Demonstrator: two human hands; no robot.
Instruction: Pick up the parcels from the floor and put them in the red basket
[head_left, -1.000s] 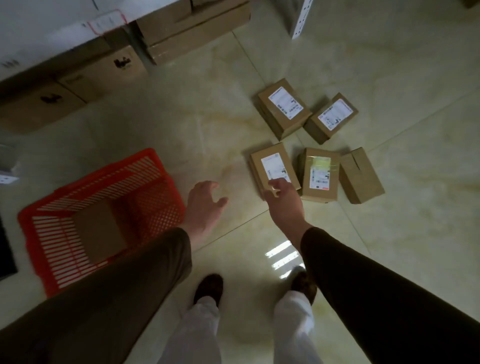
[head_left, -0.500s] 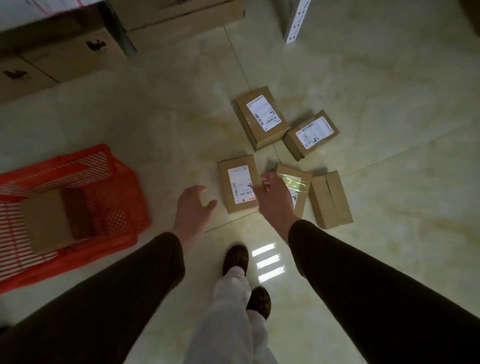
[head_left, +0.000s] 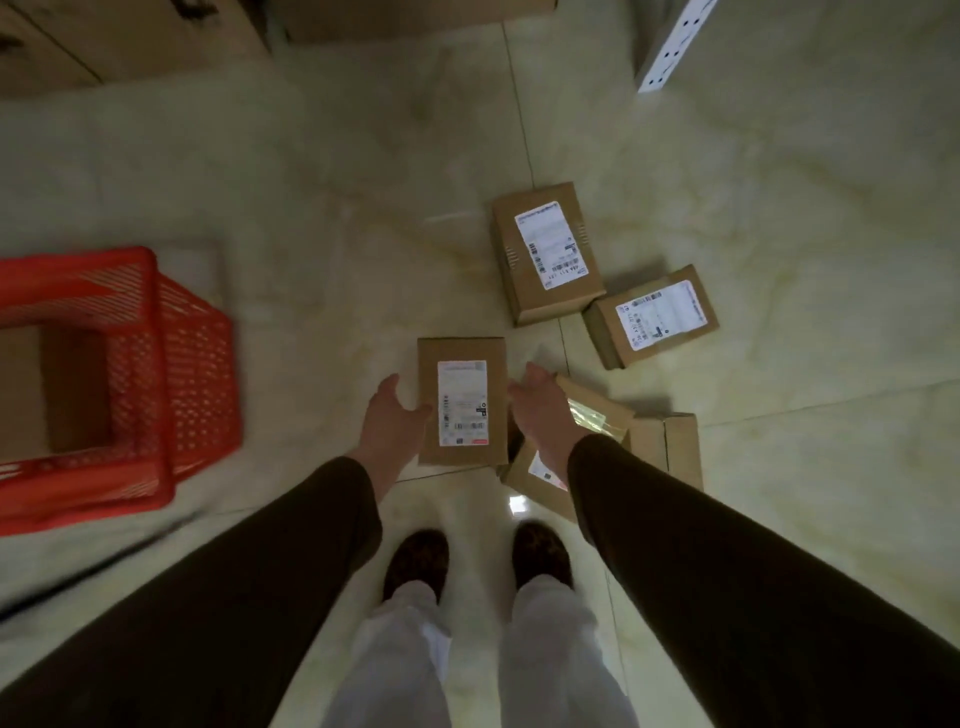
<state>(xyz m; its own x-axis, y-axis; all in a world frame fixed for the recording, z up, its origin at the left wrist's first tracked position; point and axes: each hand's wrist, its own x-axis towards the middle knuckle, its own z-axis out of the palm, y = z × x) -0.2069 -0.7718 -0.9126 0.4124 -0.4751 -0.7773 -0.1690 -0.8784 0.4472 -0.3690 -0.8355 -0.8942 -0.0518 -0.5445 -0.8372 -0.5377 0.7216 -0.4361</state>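
Several brown cardboard parcels lie on the tiled floor. The nearest labelled parcel (head_left: 462, 400) lies between my hands. My left hand (head_left: 392, 421) is open at its left edge, thumb touching the side. My right hand (head_left: 540, 410) is open at its right edge, above a taped parcel (head_left: 592, 415). Beyond lie a large labelled parcel (head_left: 545, 249), a smaller labelled one (head_left: 654, 317) and a plain one (head_left: 672, 447). The red basket (head_left: 192, 374) stands at the left with one parcel (head_left: 52, 384) inside.
Large cardboard boxes (head_left: 130, 31) line the top left along the wall. A white perforated post (head_left: 675, 47) stands at the top right. My shoes (head_left: 415, 561) are just below the nearest parcel. Bare floor lies between the basket and the parcels.
Both hands have reached forward to either side of the nearest parcel; the left hand came in from the left. The view has shifted, so the basket now sits farther left.
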